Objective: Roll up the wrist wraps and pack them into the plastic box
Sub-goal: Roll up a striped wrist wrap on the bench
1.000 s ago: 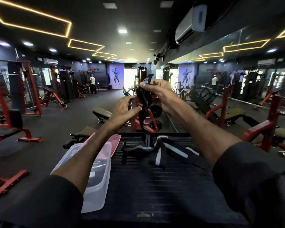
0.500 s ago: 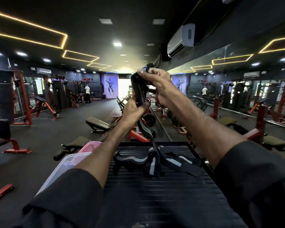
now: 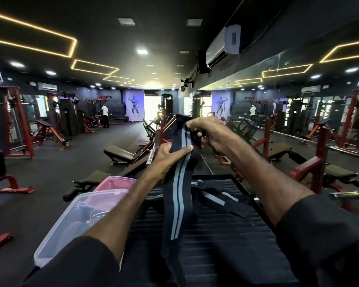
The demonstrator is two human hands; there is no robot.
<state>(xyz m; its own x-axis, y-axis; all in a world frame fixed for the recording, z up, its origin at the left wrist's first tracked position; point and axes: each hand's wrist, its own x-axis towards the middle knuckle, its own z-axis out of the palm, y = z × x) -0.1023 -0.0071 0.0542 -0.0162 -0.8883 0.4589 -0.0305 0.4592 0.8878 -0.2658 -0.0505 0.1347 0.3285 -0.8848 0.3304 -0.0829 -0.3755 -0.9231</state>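
A dim gym stretches away, with red-framed machines, glowing yellow ceiling outlines and a mirrored wall along the right. Close in front lies a black ribbed surface (image 3: 226, 235). Above it the person holds up a black wrist wrap with pale blue stripes (image 3: 179, 183). The right hand (image 3: 207, 131) is the higher one and pinches the wrap's top end between curled fingertips. The left hand (image 3: 170, 160) is just below it and clamps the band with the thumb laid flat across its front and the fingers behind. From the left hand the wrap hangs straight down, and its free end drops out of view at the bottom edge. A clear rectangular plastic box (image 3: 66, 224) sits at the left edge of the surface, partly under the left forearm, with a pink translucent plastic lid (image 3: 116, 182) touching its far end. More black striped wraps (image 3: 222, 200) lie loosely tangled on the surface beyond the hanging band, well apart from both hands.
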